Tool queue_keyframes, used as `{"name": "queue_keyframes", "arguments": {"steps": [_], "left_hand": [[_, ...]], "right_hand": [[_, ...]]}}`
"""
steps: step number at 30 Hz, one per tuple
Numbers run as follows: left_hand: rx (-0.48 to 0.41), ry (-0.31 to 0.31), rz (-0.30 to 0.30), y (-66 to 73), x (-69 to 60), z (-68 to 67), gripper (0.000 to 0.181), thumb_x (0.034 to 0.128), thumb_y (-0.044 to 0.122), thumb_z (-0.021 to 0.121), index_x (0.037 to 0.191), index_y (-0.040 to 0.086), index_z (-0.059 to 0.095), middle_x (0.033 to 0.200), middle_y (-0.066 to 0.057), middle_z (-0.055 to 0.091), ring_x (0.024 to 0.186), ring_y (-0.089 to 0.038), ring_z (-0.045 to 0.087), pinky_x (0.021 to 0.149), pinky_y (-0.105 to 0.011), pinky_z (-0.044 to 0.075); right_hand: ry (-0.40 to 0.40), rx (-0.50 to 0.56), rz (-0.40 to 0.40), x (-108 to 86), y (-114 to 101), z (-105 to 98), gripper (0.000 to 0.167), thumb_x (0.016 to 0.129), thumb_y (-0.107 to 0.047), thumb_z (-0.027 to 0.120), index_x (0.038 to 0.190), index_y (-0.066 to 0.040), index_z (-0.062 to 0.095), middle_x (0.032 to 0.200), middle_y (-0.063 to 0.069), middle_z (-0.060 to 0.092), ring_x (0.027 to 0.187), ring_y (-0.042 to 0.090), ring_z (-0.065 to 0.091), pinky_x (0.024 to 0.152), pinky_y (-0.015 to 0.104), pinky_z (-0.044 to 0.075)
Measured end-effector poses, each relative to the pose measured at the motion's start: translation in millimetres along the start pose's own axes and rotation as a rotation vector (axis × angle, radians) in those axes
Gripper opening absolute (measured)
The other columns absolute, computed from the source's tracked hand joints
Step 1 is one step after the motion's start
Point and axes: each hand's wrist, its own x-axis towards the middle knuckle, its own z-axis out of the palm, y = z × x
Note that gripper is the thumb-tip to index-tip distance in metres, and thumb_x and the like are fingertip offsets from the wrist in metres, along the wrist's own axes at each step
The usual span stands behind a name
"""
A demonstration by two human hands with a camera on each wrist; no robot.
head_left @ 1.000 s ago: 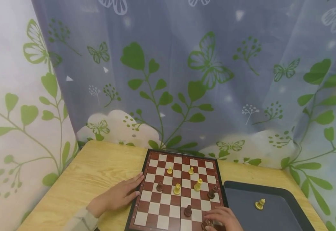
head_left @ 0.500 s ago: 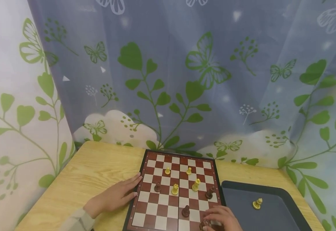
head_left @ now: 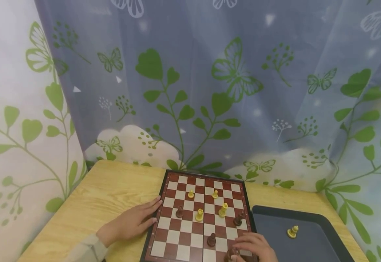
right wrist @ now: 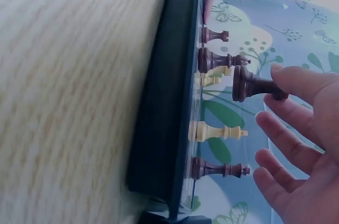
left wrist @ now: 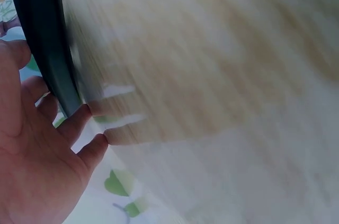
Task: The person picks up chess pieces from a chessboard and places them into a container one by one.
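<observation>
The chessboard (head_left: 184, 238) lies unfolded on the table. My left hand (head_left: 129, 223) rests at its left side, fingers extended and touching the black edge; the left wrist view shows this hand (left wrist: 47, 150) from the palm side. Over the near right part of the board, my right hand (head_left: 257, 247) pinches a dark brown chess piece (right wrist: 242, 83) between thumb and index finger. In the right wrist view the piece's base is off the board. Fingers cover its top, so its kind is hidden. A dark brown pawn-like piece (head_left: 211, 240) stands just left of it.
On the board stand yellow pawns (head_left: 191, 194), a yellow rook (head_left: 199, 214), a yellow king (head_left: 223, 210), a dark rook (head_left: 179, 211) and a dark king-like piece (head_left: 239, 219). A dark tray (head_left: 267, 243) at the right holds a yellow bishop-like piece (head_left: 293, 231). A patterned curtain (head_left: 190, 109) hangs behind.
The view has shifted slightly. More of the dark brown piece in my right hand shows now. My left hand and the standing pieces keep their places.
</observation>
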Motion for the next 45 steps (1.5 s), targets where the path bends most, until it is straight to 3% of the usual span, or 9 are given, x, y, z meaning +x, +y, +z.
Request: {"name": "queue_keyframes", "arguments": {"steps": [6, 15, 27, 34, 38, 41, 45], "left_hand": [[0.034, -0.008, -0.010, -0.3, -2.4, 2.7, 0.058, 0.1104, 0.039, 0.039, 0.159, 0.008, 0.035, 0.166, -0.011, 0.030, 0.145, -0.036, 0.042, 0.113, -0.057, 0.040], [0.055, -0.018, 0.000, -2.0, -5.2, 5.5, 0.059, 0.1107, 0.040, 0.037, 0.159, 0.008, 0.033, 0.166, -0.012, 0.029, 0.145, -0.036, 0.041, 0.113, -0.057, 0.040], [0.073, 0.014, 0.005, -5.8, -2.7, 7.4, 0.059, 0.1102, 0.042, 0.038, 0.159, 0.010, 0.034, 0.166, -0.009, 0.030, 0.144, -0.034, 0.043, 0.114, -0.055, 0.041], [0.055, 0.019, 0.013, -5.6, -2.8, 7.4, 0.060, 0.1100, 0.042, 0.039, 0.159, 0.008, 0.034, 0.165, -0.010, 0.031, 0.145, -0.034, 0.043, 0.114, -0.056, 0.041], [0.058, 0.023, 0.013, -5.6, 0.2, 4.7, 0.060, 0.1099, 0.042, 0.039, 0.159, 0.008, 0.034, 0.166, -0.010, 0.031, 0.145, -0.034, 0.042, 0.114, -0.056, 0.040], [0.051, 0.020, 0.010, -5.9, 0.2, 3.8, 0.060, 0.1096, 0.042, 0.040, 0.159, 0.009, 0.034, 0.166, -0.009, 0.030, 0.145, -0.034, 0.042, 0.114, -0.056, 0.040], [0.054, 0.019, 0.025, -7.0, -1.1, 4.3, 0.060, 0.1094, 0.040, 0.042, 0.159, 0.008, 0.034, 0.165, -0.011, 0.031, 0.144, -0.035, 0.043, 0.112, -0.057, 0.042]], "right_hand": [[0.105, -0.017, 0.017, -2.4, -2.0, -6.3, 0.027, 0.070, -0.015, 0.091, 0.088, -0.031, 0.079, 0.095, -0.022, 0.070, 0.097, 0.004, 0.060, 0.078, 0.036, 0.057], [0.127, -0.099, 0.085, -5.3, 6.0, -16.0, 0.022, 0.071, -0.021, 0.092, 0.090, -0.026, 0.081, 0.095, -0.025, 0.069, 0.099, 0.007, 0.062, 0.080, 0.040, 0.057], [0.206, -0.163, 0.017, -4.0, 29.6, -26.1, 0.028, 0.066, -0.012, 0.094, 0.088, -0.024, 0.080, 0.094, -0.014, 0.073, 0.099, 0.013, 0.062, 0.076, 0.045, 0.057], [0.232, -0.159, 0.065, -6.3, 40.1, -32.0, 0.025, 0.068, -0.013, 0.094, 0.087, -0.021, 0.081, 0.093, -0.012, 0.074, 0.097, -0.002, 0.058, 0.077, 0.047, 0.056], [0.256, -0.179, 0.059, -5.3, 44.8, -35.2, 0.026, 0.066, -0.013, 0.095, 0.086, -0.020, 0.081, 0.092, -0.011, 0.074, 0.096, -0.004, 0.057, 0.077, 0.046, 0.057], [0.269, -0.195, 0.049, -4.9, 47.1, -37.7, 0.027, 0.064, -0.011, 0.095, 0.086, -0.020, 0.081, 0.091, -0.010, 0.074, 0.094, -0.001, 0.057, 0.074, 0.042, 0.056], [0.241, -0.193, 0.108, -7.9, 48.1, -39.7, 0.022, 0.069, -0.014, 0.093, 0.087, -0.019, 0.082, 0.093, -0.006, 0.075, 0.096, 0.008, 0.059, 0.076, 0.050, 0.056]]}}
